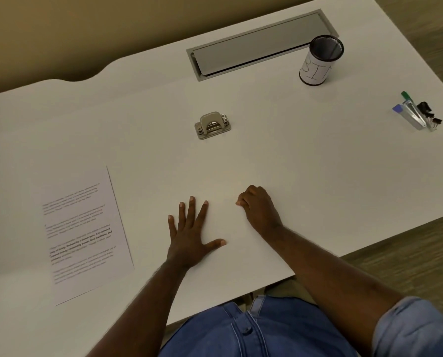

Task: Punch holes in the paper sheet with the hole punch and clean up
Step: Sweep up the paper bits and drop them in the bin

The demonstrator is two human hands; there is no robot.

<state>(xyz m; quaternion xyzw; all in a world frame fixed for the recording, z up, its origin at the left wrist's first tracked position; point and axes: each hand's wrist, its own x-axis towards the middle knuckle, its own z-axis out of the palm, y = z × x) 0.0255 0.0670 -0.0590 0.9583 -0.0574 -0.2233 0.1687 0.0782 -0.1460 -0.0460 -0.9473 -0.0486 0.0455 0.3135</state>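
A printed paper sheet (pixel 84 235) lies flat on the white desk at the near left. The metal hole punch (pixel 212 125) stands alone at mid-desk, well beyond both hands. My left hand (pixel 190 234) rests palm down on the desk with fingers spread, right of the sheet and not touching it. My right hand (pixel 259 207) sits just to its right, fingers curled loosely with fingertips on the desk; nothing shows in it.
A black mesh cup (pixel 319 60) with a white label reading "BIN" stands at the far right. A grey cable hatch (pixel 259 45) is set into the desk behind it. A holder with a green marker and binder clips (pixel 419 113) sits at the right edge.
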